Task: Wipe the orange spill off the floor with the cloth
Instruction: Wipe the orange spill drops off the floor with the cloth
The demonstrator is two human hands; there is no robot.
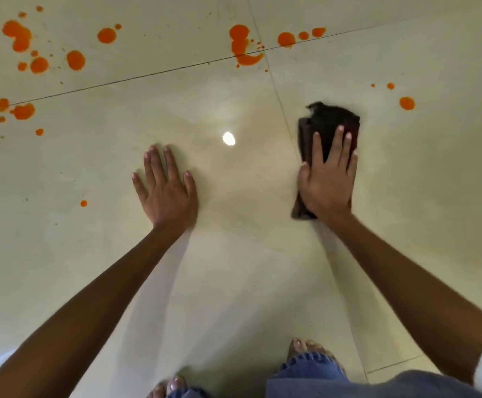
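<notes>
While most of the orange spill (18,35) sits in drops and blobs far up the floor (234,254), the cloth (327,122) lies lower down and to the right, on a bare part of a tile. It is a dark, folded cloth. It looks a bit blurry at its top edge, so it may be sliding, but that is hard to tell.

The right hand (326,182) lies flat on top of the cloth with its fingers spread. It presses down and does not grip. The left hand (166,186) is open too, flat on the bare floor, holding nothing. It looks like it props the person up.

Orange marks are in groups. One big group is at the top left, with more drops down the left side. Another blob (242,47) sits where the tile lines cross at the top middle. A round drop (407,103) and two tiny ones lie just up and to the right of the cloth. One small drop (84,203) sits to the left of the left hand.

The wiping step seems to be under way, yet a lot of orange is left. Next, the cloth likely needs a push up and right to reach the nearest drop, pressed flat so it soaks and does not smear.

Two bare feet (303,350) and blue trousers (314,369) show at the bottom.
</notes>
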